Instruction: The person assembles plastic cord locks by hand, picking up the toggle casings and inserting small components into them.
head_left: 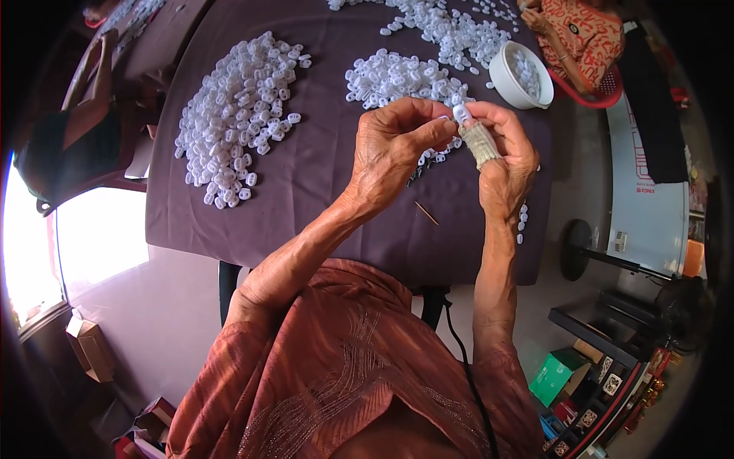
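Near a white tub [502, 83] of small pieces [526, 73], right fingers [495, 115] clamped on a white piece [461, 112], left fingers [430, 135] pinched together

Tabletop [329, 92], spread with a plain dark purple-brown cloth [267, 218]. On it:
- Large heap [233, 111] of small, rounded white pieces; well to the left of the left hand [390, 149].
- Smaller heap [397, 79], same kind; just beyond the hands.
- Loose spread [443, 30], same kind; farther beyond the hands.
- Round white tub [497, 76], part filled with white pieces; beyond the right hand [511, 149].
- Small dark items [437, 156], partly hidden, kind unclear; between the hands.
- Slender brown stick [427, 213], lying aslant; nearer the person than the hands.
- Short line of white pieces [522, 217]; right of the right hand's wrist.
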Action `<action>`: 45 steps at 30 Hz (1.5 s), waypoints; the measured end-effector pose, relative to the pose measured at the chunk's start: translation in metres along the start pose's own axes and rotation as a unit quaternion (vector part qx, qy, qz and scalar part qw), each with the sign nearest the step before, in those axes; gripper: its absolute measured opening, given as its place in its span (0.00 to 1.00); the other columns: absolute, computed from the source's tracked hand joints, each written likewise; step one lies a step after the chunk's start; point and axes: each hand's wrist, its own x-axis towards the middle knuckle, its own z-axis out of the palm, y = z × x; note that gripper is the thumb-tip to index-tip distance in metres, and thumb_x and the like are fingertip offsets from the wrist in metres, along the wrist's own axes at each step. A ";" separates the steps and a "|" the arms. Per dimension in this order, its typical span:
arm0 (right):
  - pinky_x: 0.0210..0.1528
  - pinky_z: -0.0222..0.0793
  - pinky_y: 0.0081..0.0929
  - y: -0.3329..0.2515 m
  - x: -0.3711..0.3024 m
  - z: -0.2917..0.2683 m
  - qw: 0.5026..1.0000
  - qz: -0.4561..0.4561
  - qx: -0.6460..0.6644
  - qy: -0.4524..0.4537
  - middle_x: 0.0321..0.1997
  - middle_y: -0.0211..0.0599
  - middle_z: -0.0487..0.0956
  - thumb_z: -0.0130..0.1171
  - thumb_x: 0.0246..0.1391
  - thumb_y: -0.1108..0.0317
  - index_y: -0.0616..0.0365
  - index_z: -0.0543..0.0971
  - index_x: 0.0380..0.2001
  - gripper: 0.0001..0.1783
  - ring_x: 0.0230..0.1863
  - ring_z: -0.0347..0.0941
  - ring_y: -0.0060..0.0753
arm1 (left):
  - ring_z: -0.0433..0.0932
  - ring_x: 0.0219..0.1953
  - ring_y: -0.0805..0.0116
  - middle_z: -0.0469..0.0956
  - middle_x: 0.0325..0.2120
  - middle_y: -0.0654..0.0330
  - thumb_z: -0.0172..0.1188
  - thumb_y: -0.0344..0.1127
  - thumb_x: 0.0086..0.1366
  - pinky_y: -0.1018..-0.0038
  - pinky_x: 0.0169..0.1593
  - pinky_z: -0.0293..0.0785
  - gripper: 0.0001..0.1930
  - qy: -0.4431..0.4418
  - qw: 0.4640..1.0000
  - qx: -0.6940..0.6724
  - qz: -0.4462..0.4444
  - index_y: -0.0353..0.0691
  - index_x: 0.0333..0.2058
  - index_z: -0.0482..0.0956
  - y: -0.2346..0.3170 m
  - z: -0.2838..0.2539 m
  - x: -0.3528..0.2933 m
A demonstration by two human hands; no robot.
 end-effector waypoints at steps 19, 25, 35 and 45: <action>0.33 0.65 0.13 0.006 -0.002 -0.002 0.998 -0.042 -0.049 -0.011 0.28 0.30 0.76 0.50 0.45 0.81 0.63 0.75 0.36 0.12 0.29 0.70 0.16 | 0.74 0.26 0.76 0.76 0.24 0.59 0.60 0.29 0.54 0.81 0.32 0.72 0.09 -0.019 1.000 0.013 0.008 0.29 0.32 0.74 -0.003 -0.002 0.008; 0.35 0.65 0.15 0.013 -0.005 0.000 0.998 0.007 -0.044 -0.054 0.29 0.30 0.75 0.51 0.44 0.80 0.62 0.74 0.37 0.13 0.31 0.70 0.18 | 0.75 0.26 0.73 0.76 0.23 0.58 0.60 0.29 0.53 0.79 0.33 0.73 0.08 -0.012 0.996 -0.032 -0.078 0.30 0.30 0.75 -0.007 -0.011 0.012; 0.37 0.67 0.29 0.020 -0.007 0.006 0.942 -0.186 -0.279 -0.022 0.33 0.39 0.73 0.49 0.31 0.82 0.56 0.72 0.41 0.26 0.35 0.72 0.41 | 0.77 0.30 0.69 0.77 0.26 0.56 0.58 0.32 0.56 0.76 0.37 0.73 0.09 -0.007 0.993 -0.067 -0.100 0.31 0.31 0.74 -0.011 -0.009 0.011; 0.35 0.67 0.28 0.024 -0.007 0.002 0.944 -0.181 -0.273 -0.034 0.30 0.38 0.74 0.52 0.31 0.82 0.57 0.73 0.39 0.24 0.32 0.72 0.39 | 0.76 0.32 0.71 0.77 0.29 0.56 0.54 0.37 0.59 0.76 0.40 0.73 0.12 -0.025 0.987 -0.083 -0.134 0.32 0.34 0.74 -0.016 -0.020 0.012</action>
